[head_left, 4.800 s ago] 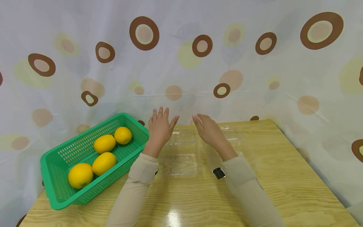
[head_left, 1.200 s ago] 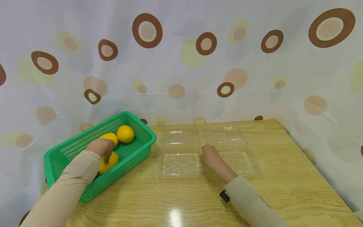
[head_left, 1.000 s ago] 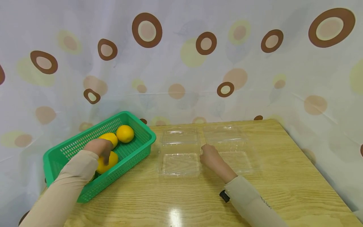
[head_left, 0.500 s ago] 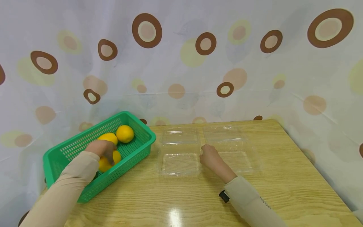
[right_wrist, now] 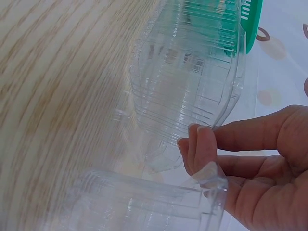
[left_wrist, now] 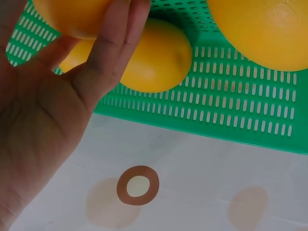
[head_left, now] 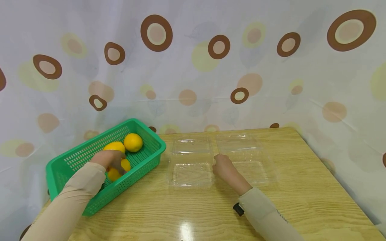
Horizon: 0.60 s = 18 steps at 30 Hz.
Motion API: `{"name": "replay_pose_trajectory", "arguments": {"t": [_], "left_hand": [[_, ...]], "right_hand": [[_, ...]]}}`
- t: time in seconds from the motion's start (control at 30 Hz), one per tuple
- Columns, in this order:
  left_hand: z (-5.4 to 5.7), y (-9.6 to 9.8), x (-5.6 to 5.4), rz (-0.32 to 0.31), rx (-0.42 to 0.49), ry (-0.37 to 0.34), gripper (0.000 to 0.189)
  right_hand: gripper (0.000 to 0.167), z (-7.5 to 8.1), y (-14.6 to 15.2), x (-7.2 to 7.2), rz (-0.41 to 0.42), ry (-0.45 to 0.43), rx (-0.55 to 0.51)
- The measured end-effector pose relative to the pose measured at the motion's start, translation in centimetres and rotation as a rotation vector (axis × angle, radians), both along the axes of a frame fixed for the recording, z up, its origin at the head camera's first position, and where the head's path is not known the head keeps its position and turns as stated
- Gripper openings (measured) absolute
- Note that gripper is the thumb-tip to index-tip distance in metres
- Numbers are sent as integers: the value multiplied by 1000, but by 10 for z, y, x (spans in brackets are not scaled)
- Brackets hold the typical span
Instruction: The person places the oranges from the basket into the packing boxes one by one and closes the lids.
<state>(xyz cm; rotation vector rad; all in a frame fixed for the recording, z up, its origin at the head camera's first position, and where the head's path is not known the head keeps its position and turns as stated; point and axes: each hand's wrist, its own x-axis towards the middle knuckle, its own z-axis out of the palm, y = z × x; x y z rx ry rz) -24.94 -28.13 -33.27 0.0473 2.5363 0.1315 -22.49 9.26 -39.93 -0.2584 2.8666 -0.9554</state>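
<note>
My left hand (head_left: 108,158) reaches into the green basket (head_left: 158,147) and holds a lemon (head_left: 125,164), its thumb lying across the near side. In the left wrist view the curled fingers (left_wrist: 110,48) wrap this lemon (left_wrist: 72,17). A second lemon (head_left: 115,146) sits just beyond the hand, and a third lemon (head_left: 133,142) lies towards the basket's far end. My right hand (head_left: 224,167) is between two clear plastic boxes. In the right wrist view its thumb and fingertips (right_wrist: 204,144) pinch the rim of the left-hand clear plastic box (right_wrist: 187,86).
Both lidded boxes, the left one (head_left: 191,184) and the right one (head_left: 253,167), stand open side by side on the wooden table (head_left: 187,214). A patterned curtain (head_left: 187,67) hangs behind the table. The left forearm covers the basket's near end.
Earlier both hands hovered over the boxes; the left then went into the basket and the right to the box rim. Lately the gripped lemon has shifted slightly rightward, while the right hand stays put.
</note>
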Motion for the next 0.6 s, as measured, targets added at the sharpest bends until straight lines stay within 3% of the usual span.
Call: {"name": "replay_pose_trajectory", "arguments": {"t": [0.07, 0.27, 0.43, 0.6], "left_hand": [[-1, 1, 1, 13, 17, -11, 78], [-7, 3, -3, -38, -22, -18, 77], [-16, 1, -10, -136, -49, 6, 86], [-15, 8, -11, -227, 1, 41, 74]], "right_hand": [[35, 1, 0, 0, 0, -4, 0], [37, 2, 0, 2, -2, -20, -26], [38, 1, 1, 1, -4, -34, -46], [38, 1, 2, 0, 3, -23, -45]]}}
